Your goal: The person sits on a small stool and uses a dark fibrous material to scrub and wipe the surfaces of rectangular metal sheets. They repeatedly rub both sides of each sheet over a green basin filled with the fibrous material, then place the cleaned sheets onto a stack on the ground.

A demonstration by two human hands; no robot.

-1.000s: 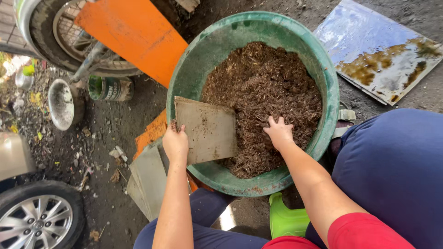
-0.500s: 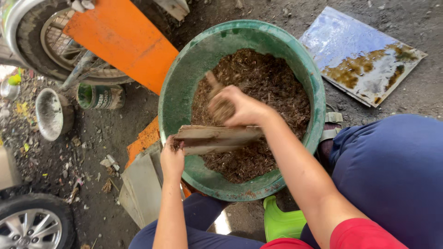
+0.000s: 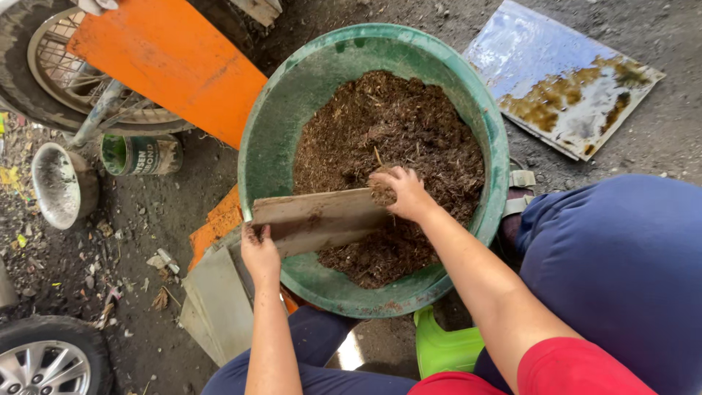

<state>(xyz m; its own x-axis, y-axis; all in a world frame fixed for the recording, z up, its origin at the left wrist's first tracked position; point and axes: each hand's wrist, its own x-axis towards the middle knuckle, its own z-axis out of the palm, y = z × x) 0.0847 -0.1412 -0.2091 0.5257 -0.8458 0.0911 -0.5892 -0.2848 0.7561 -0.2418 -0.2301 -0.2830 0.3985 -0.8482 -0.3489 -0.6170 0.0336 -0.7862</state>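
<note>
A large green plastic basin [image 3: 278, 132] sits on the ground, half full of brown fibrous soil mix [image 3: 409, 124]. My left hand [image 3: 259, 252] grips the near left end of a flat grey-brown board [image 3: 318, 219] that lies across the basin's near side. My right hand [image 3: 398, 194] is on the soil at the board's right end, fingers curled around a clump of the mix. My knees in dark blue trousers flank the basin.
An orange panel [image 3: 168, 62] leans over a wheel [image 3: 51, 66] at upper left. A green tin [image 3: 139, 153] and a grey bowl [image 3: 62, 183] stand left. A stained tile [image 3: 559, 77] lies upper right. A green stool [image 3: 446, 347] shows below. A car tyre [image 3: 44, 358] is at bottom left.
The board has been tipped from upright to lying low across the soil. My right hand swept from the soil's middle over to the board's right end.
</note>
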